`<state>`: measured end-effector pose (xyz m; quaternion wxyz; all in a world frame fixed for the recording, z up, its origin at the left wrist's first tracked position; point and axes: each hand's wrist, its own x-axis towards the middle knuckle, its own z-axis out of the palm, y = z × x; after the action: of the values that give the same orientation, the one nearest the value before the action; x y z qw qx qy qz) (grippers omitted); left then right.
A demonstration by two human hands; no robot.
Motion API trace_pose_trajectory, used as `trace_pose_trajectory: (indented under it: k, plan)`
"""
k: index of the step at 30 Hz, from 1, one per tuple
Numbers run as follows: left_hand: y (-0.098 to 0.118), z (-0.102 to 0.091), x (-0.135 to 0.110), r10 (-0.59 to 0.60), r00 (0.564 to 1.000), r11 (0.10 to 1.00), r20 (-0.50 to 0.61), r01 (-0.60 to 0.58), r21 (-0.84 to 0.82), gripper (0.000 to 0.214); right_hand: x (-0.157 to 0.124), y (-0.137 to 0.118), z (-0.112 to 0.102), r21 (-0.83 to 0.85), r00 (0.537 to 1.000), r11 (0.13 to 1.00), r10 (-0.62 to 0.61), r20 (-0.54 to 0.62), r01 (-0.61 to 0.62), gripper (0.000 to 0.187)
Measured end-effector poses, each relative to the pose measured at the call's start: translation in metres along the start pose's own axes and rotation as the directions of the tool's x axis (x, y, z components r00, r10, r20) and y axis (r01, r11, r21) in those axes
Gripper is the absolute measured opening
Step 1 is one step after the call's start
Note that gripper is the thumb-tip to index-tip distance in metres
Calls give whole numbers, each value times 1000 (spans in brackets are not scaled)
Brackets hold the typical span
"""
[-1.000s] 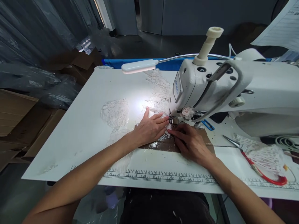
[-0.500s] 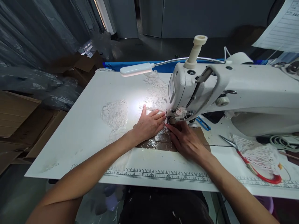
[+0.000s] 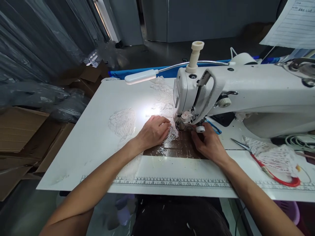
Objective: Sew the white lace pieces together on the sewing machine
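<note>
A white industrial sewing machine (image 3: pixel 236 88) stands on the white table (image 3: pixel 98 141). White lace (image 3: pixel 169 132) lies under its presser foot (image 3: pixel 183 126). My left hand (image 3: pixel 154 131) rests on the lace just left of the foot, fingers curled and pinching the lace edge. My right hand (image 3: pixel 209 142) sits right of the foot on the brown taped patch (image 3: pixel 177 147), fingers curled up toward the small knurled wheel (image 3: pixel 200 129); whether it grips anything I cannot tell.
A gooseneck lamp (image 3: pixel 141 76) shines on more lace (image 3: pixel 121 119) to the left. Red-handled scissors (image 3: pixel 270 172) and a lace bundle (image 3: pixel 273 154) lie at right. A printed ruler (image 3: pixel 172 182) runs along the front edge. Cardboard boxes (image 3: pixel 22 137) stand at left, papers (image 3: pixel 292 26) hang top right.
My left hand went from flat, spread fingers to curled on the lace. My right hand drew back from the lace at the foot and moved right, under the machine head.
</note>
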<state>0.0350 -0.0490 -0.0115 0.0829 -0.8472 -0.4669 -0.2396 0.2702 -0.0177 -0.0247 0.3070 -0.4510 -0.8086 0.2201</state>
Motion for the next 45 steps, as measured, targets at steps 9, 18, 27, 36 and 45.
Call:
trace_pose_trajectory:
  k: [9, 18, 27, 36, 45]
  plan:
    - [2, 9, 0, 73, 987, 979, 144, -44, -198, 16, -2, 2, 3, -19, 995, 995, -98, -21, 97, 20]
    - [6, 10, 5, -12, 992, 984, 129, 34, -172, 20, -4, -1, 1, 1, 994, 995, -97, -51, 97, 22]
    - [0, -7, -1, 186, 950, 938, 251, -95, -333, 16, 7, 24, -16, -373, 984, 928, -84, -155, 20, 37]
    - [-7, 8, -6, 209, 968, 889, 137, -130, -438, 28, 10, 35, -26, -572, 996, 817, 49, -72, -82, 30]
    - [14, 14, 4, -302, 940, 772, 162, 340, -537, 17, -17, -2, -25, -19, 963, 998, 56, 263, -53, 23]
